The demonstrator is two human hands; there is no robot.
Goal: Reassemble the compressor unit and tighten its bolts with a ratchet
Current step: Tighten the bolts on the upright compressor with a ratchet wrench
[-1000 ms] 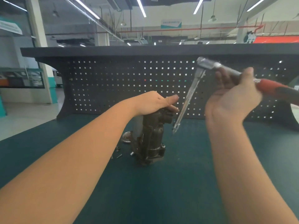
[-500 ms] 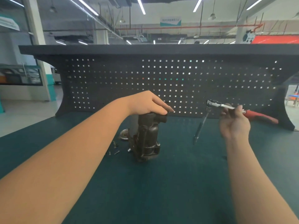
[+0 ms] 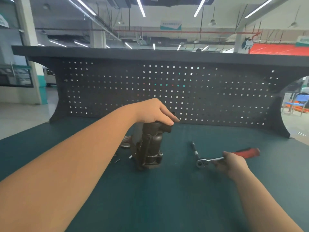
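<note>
In the middle of the green desk [image 3: 167, 198] the compressor unit [image 3: 148, 148] stands upright, the left hand [image 3: 153, 113] resting over its top with the fingers laid forward rather than wrapped around it. To its right the ratchet [image 3: 217, 159] now lies flat on the mat with its long extension [image 3: 194, 150] pointing away; a second ago it was held up in the air beside the unit. The right hand [image 3: 232, 163] is still at the shaft, just below the red handle [image 3: 247, 152], the grip seemingly pinching the metal (the fingers are partly hidden). Left of the unit lie a round metal disc [image 3: 125, 142] and some small loose bolts [image 3: 117, 160]. Setting the tool down suggests tightening is paused, probably to fit another part or bolt.
</note>
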